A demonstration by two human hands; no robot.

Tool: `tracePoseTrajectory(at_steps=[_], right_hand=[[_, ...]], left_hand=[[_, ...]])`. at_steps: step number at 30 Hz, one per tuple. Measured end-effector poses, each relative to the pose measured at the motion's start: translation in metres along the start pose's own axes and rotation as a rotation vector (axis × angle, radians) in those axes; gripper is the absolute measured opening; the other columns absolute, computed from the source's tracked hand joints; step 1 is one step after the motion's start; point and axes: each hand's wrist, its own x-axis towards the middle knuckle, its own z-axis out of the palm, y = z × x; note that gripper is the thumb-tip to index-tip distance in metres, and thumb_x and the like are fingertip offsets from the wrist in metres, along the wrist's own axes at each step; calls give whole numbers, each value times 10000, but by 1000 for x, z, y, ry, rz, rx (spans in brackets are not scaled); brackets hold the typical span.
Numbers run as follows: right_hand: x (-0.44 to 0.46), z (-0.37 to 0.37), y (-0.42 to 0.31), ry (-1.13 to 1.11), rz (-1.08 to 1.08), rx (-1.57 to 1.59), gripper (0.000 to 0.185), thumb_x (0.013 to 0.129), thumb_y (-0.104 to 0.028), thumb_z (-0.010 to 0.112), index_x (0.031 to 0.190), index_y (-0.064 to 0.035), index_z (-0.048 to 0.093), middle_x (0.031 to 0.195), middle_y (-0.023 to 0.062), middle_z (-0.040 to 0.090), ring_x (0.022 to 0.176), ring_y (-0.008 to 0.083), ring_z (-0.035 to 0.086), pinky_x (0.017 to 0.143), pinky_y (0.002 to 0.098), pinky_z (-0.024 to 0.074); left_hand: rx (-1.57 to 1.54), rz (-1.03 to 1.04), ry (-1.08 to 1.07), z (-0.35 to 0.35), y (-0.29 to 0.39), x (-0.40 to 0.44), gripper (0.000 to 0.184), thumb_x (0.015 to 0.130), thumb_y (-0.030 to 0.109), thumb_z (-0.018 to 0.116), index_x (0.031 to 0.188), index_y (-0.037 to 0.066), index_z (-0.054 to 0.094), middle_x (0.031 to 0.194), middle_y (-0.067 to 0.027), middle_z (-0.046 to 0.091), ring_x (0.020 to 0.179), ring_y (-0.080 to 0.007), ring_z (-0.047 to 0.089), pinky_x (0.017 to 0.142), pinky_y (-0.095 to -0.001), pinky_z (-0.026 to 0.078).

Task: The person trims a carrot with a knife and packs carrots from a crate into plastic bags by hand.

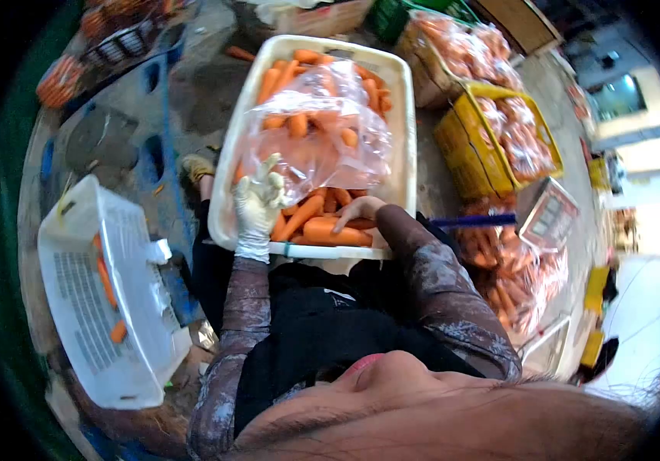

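A white plastic tub (405, 131) full of orange carrots (299, 219) stands in front of my body. A clear plastic bag (310, 150) lies spread over the carrots, with some carrots showing through it. At the tub's near left side, my left hand (257, 206), in a pale glove, has its fingers closed at the bag's edge. My right hand (362, 209), bare, reaches over the near right rim, its fingers curled on a thick carrot (337, 233). The undersides of its fingers are hidden.
Left on the floor is a white perforated crate (107, 384) with a few carrots. To the right are a yellow crate (460, 169) of bagged carrots, a digital scale display (551, 215) and more bagged carrots (510, 284). A blue pallet (164, 146) lies left of the tub.
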Motion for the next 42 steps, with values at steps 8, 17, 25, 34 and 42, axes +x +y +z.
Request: tracePoseTrajectory(at_steps=[8, 17, 25, 34, 42], right_hand=[[38, -1, 9, 48, 57, -34, 811, 583, -368, 844, 1277, -138, 492, 1251, 85, 550, 1161, 219, 493, 888, 484, 457], [7, -17, 2, -203, -48, -46, 893, 649, -374, 788, 1381, -110, 349, 1351, 125, 441, 1201, 242, 465, 950, 436, 423], [-4, -6, 3, -197, -221, -231, 827, 783, -315, 691, 1423, -29, 251, 1376, 215, 385, 1221, 280, 458, 1029, 415, 373], [-77, -16, 44, -36, -599, 833, 639, 861, -292, 591, 1385, -40, 326, 1296, 202, 477, 1132, 292, 535, 972, 440, 436], [-41, 3, -105, 274, -874, 1088, 587, 876, -278, 599, 1337, -7, 357, 1223, 160, 535, 1003, 314, 605, 818, 428, 539]], left_hand=[[187, 65, 27, 4, -3, 4, 648, 899, 436, 494, 1317, -52, 413, 868, -60, 634, 615, -124, 555, 593, -241, 469], [204, 44, 39, -8, 2, 3, 582, 929, 380, 461, 1297, -70, 427, 880, -48, 631, 669, -95, 575, 599, -234, 504], [118, 117, 13, -4, 9, 7, 631, 913, 352, 501, 1375, -37, 320, 933, -95, 647, 676, -136, 607, 607, -273, 517], [404, 125, 102, 21, 4, -10, 612, 940, 375, 452, 1437, 68, 267, 777, -11, 557, 614, -79, 485, 542, -196, 402], [486, 121, 61, 56, -2, 4, 723, 886, 432, 511, 1466, 143, 193, 804, -34, 570, 546, -88, 477, 526, -217, 459]])
